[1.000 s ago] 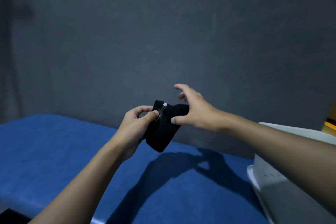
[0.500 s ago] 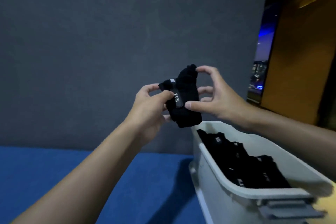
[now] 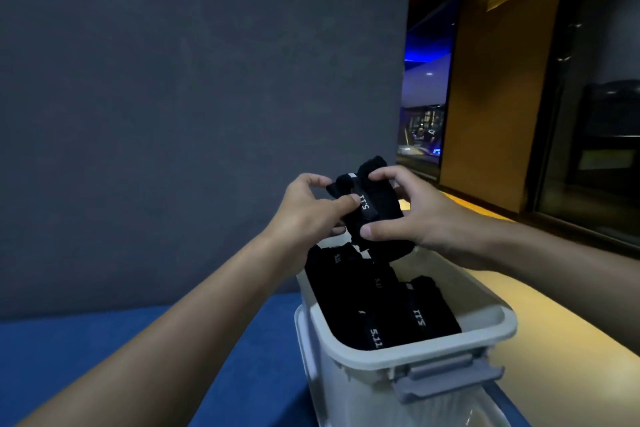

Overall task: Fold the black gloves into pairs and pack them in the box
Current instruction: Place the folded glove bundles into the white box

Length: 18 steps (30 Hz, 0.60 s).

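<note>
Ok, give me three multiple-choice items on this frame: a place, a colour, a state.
1. Where is the folded black glove bundle? A above the white plastic box. B lying inside it. C beside it.
2. The box's plastic latch is: A red. B grey. C green.
3. The bundle is held by: A one hand. B nothing. C both hands.
Answers: A, it hangs over the box's far end; B, the latch is pale grey; C, left hand and right hand both pinch it.

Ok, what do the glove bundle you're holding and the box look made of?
Glove bundle: soft matte black fabric, probably knit, judging by its fuzzy edges and limp folds. Box: smooth pale grey plastic, given its moulded rim, faint sheen and clip latch.
</note>
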Available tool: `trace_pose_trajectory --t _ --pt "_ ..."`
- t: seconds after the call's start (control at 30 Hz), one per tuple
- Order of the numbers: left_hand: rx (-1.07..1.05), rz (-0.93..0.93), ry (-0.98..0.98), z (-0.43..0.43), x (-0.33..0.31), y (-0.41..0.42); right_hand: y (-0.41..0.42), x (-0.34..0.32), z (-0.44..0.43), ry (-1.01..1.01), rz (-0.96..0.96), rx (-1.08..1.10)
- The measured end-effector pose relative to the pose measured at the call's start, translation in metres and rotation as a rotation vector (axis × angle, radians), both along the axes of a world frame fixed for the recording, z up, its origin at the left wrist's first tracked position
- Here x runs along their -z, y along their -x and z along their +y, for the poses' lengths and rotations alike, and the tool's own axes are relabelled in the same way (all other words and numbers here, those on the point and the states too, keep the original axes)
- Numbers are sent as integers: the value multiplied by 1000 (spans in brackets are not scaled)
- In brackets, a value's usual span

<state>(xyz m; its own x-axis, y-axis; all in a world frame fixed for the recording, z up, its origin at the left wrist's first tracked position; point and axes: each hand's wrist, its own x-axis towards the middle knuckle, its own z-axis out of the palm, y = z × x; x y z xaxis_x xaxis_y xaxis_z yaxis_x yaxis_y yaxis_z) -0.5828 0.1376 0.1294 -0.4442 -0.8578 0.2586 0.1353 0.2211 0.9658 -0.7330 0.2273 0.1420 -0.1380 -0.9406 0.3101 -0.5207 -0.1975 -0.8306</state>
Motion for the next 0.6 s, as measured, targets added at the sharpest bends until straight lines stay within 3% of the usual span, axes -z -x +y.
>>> trace_pose_trajectory --t 0.33,0.47,0.6 --pt "-108 -389 356 -22 24 -3 17 33 -21 -142 -15 132" --pt "-165 -604 588 -31 38 -18 24 42 -26 -264 81 161" --pt "-115 -599 586 -32 50 -26 26 46 -27 -341 276 185"
